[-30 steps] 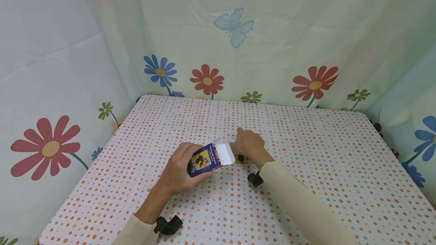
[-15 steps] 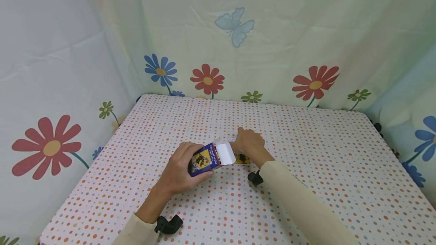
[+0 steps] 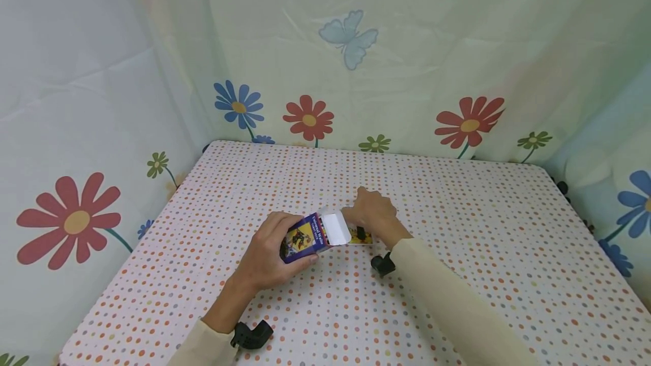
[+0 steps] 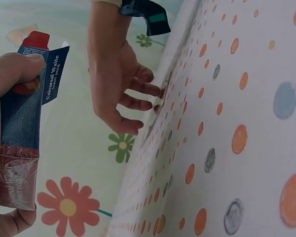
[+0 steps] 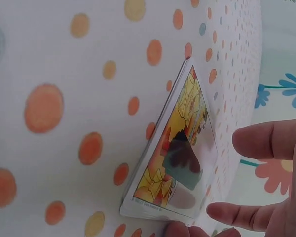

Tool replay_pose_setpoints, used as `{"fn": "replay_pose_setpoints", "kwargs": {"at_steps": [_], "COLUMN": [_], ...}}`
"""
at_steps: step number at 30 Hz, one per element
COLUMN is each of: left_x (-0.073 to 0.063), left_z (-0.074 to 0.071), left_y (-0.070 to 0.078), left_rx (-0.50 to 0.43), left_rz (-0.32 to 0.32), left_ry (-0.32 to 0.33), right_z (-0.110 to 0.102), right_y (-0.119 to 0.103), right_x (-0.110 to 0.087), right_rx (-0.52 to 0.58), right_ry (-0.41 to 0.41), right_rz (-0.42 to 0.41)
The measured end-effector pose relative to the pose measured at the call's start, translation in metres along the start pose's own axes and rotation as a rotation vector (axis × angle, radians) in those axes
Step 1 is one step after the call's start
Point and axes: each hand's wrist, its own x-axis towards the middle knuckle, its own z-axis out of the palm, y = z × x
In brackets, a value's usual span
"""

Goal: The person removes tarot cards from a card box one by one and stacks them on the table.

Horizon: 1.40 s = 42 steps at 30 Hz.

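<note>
My left hand (image 3: 269, 250) grips a blue-purple tarot card box (image 3: 300, 240) printed "Universal Waite". Its white end flap (image 3: 335, 229) stands open towards the right, and a red strip shows at its mouth. Lying flat on the cloth, a thin stack of tarot cards (image 5: 160, 182) has a yellow and red picture on top. Over this stack hovers my right hand (image 3: 373, 213), fingers loosely spread and pointing down. One fingertip (image 5: 177, 229) appears at the stack's near edge; whether it touches cannot be told. In the head view the hand hides much of the cards.
A white tablecloth (image 3: 458, 230) with coloured dots covers the table. Pale curtains (image 3: 407, 55) printed with flowers and a butterfly hang behind and at both sides. Black wrist cameras (image 3: 251, 336) are strapped at both cuffs.
My right hand has shifted very slightly over the cards, and the white corner seen earlier beside it is now hidden. The left hand and the box stay in place.
</note>
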Motion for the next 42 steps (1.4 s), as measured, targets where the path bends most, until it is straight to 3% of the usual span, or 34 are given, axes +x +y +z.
{"fn": "replay_pose_setpoints", "kwargs": {"at_steps": [9,16,21,26,30,36,42], "left_x": [0.0,-0.001,-0.002,-0.001,-0.001,0.0,0.0], "left_z": [0.0,-0.001,-0.001,-0.002,-0.002,-0.001,-0.001], "left_y": [0.0,0.001,0.003,0.003,0.002,0.001,0.001], "left_rx": [0.009,0.01,0.011,0.016,0.019,0.01,0.003], "left_rz": [-0.01,-0.009,-0.007,-0.011,-0.011,0.002,0.007], "left_ry": [-0.008,-0.008,-0.009,-0.013,-0.016,-0.009,-0.01], "right_z": [-0.011,-0.017,-0.019,-0.019,-0.016,-0.011,-0.011], "right_y": [0.005,0.014,0.016,0.01,0.002,-0.011,-0.021], "right_x": [-0.005,-0.017,-0.03,-0.042,-0.055,-0.075,-0.092], "right_rx": [0.054,0.16,0.272,0.378,0.479,0.593,0.627], "right_ry": [0.068,0.229,0.315,0.413,0.474,0.52,0.533], "right_rz": [-0.014,-0.134,-0.172,-0.214,-0.294,-0.382,-0.438]}}
